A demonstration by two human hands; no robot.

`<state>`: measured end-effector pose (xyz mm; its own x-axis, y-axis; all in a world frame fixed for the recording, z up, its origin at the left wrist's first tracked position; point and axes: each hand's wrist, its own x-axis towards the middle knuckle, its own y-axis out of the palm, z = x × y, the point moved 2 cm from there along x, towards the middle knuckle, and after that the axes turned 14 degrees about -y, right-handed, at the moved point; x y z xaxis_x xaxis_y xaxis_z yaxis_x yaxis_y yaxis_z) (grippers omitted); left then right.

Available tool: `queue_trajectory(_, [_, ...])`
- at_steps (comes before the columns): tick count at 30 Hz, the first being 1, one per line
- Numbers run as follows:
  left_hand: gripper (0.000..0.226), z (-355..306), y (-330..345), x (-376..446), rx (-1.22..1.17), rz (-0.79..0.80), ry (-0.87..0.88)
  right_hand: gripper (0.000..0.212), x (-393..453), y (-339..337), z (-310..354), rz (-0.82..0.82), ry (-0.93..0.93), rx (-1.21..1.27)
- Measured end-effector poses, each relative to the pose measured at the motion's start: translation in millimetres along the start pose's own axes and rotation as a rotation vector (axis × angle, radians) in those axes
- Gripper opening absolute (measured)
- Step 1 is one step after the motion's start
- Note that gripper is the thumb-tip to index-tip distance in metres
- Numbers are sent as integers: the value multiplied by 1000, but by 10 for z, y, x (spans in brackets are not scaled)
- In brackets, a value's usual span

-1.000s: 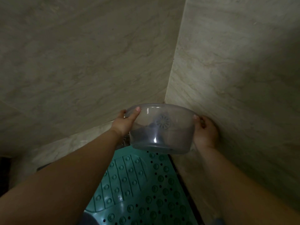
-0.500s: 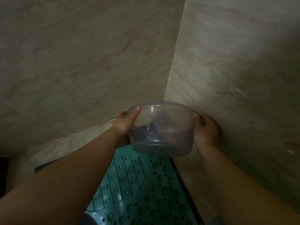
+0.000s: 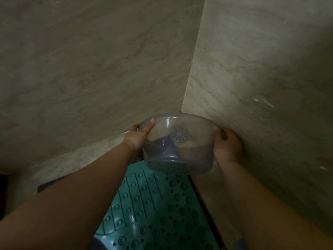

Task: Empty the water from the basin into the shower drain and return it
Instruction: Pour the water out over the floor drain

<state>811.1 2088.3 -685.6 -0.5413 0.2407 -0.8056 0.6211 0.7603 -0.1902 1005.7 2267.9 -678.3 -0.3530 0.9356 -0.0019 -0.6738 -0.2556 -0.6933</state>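
We find no readable text, label, brand, number or sign anywhere in the frame; the surfaces at centre and below carry only moulded patterns.

Colours and patterns, shower corner

Basin [image 3: 177, 147]: translucent grey-blue plastic. Mat [image 3: 158, 210]: teal, with raised round studs, ribbed lines and small dark holes. Walls [image 3: 90, 69]: beige marble with brownish veining. Drain cover [image 3: 179, 133]: grey, radial spoke pattern.

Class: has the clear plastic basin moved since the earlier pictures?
Yes. The clear plastic basin has risen slightly toward the wall corner, tipping further away from the teal mat.
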Motion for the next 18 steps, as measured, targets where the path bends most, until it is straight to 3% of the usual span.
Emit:
queue_trajectory(8, [97, 9, 11, 17, -42, 12, -19, 56, -1, -9, 14, 10, 3, -12])
queue_trajectory(18, [95, 19, 8, 1, -49, 25, -45, 57, -16, -12, 13, 9, 28, 37])
